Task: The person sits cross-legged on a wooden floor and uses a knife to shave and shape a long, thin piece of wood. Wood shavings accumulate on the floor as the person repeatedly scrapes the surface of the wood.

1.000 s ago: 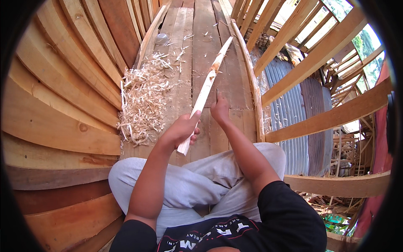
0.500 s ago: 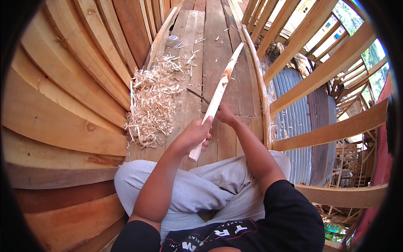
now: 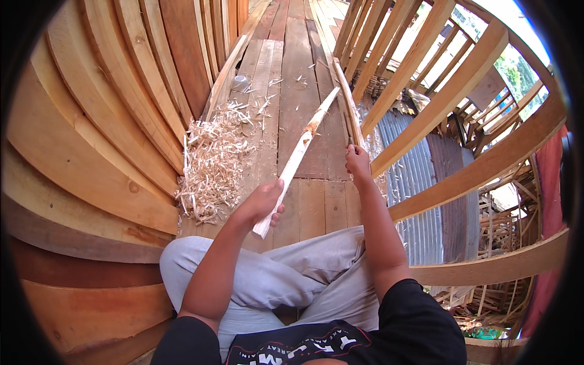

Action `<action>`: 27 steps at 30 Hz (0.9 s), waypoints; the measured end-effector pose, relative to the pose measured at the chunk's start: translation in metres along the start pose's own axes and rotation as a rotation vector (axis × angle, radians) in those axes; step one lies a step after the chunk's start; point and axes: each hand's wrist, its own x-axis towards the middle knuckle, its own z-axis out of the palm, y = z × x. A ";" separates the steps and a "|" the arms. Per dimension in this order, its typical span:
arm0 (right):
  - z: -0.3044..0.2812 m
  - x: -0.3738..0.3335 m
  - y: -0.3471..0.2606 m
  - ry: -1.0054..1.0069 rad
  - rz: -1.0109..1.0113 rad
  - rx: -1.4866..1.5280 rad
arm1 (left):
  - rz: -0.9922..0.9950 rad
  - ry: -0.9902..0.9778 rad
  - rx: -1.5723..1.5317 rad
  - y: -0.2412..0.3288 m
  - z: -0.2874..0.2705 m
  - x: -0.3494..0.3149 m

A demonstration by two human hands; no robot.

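A long, pale whittled stick (image 3: 297, 157) slants away from me, with a rough knotty patch partway along and a narrower far end. My left hand (image 3: 265, 202) is closed around it near its thick lower end. Apart from the stick, to its right, my right hand (image 3: 358, 160) is closed on a knife (image 3: 348, 129). Its thin dark blade points away from me, close beside the wooden edge rail, and the handle is hidden in my fist.
Curly wood shavings (image 3: 214, 161) are heaped on the plank floor (image 3: 298, 204) at left. Behind them sits a small clear cup (image 3: 241, 83). Upright boards (image 3: 91, 134) wall the left; slats (image 3: 441, 94) line the right, with corrugated metal sheets (image 3: 413, 182) beyond.
My right hand has swung away from the stick to the right, taking the knife with it. My left hand and the stick have shifted slightly left and nearer in the picture.
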 end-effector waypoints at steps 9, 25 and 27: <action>0.011 -0.010 0.004 -0.168 -0.347 -0.556 | -0.037 0.018 0.046 -0.005 0.017 -0.011; 0.041 -0.024 -0.032 -0.293 -0.574 -0.742 | -0.105 0.040 0.119 0.004 0.019 -0.012; 0.042 -0.025 -0.032 -0.269 -0.591 -0.776 | -0.101 0.039 0.125 0.005 0.020 -0.012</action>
